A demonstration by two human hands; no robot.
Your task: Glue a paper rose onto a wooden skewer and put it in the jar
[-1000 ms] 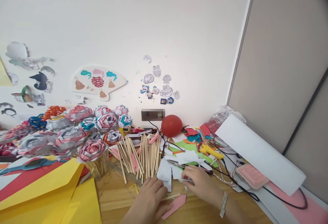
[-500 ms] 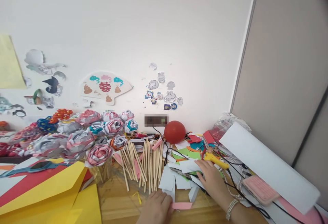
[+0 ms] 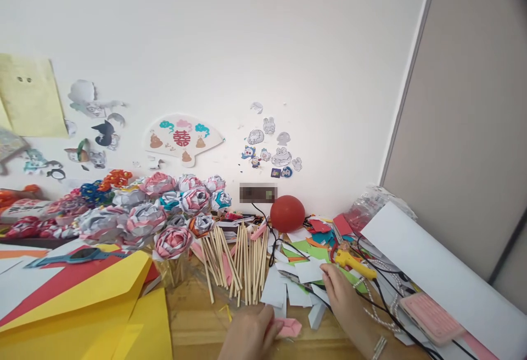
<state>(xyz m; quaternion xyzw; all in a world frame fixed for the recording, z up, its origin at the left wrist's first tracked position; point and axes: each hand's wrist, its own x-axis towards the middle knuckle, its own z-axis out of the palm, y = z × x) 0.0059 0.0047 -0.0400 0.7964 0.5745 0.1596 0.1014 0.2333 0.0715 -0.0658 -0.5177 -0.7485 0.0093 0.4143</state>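
My left hand (image 3: 249,331) is closed at the front of the wooden table, its thumb and fingers on a small folded piece of pink paper (image 3: 290,327). The pink piece sticks out to the right of the fingertips. Farther right, my right hand (image 3: 341,290) reaches over a heap of paper scraps, fingers closed at the right edge of a piece of white paper (image 3: 309,271). More white scraps (image 3: 273,288) lie between the hands, with green scraps (image 3: 315,252) behind. A bundle of wooden sticks (image 3: 251,264) lies just beyond my left hand.
Paper roses (image 3: 173,241) crowd the back left, behind yellow sheets (image 3: 86,316). A red balloon (image 3: 287,213) rests by the wall. To the right are a yellow-handled glue gun (image 3: 354,264), black cables, a bead string, a pink case (image 3: 430,316) and a large white sheet (image 3: 444,266).
The pink paper at my left hand looks shorter and folded rather than a flat strip. My right hand's fingers have drawn together at the white paper. The view has swung slightly left.
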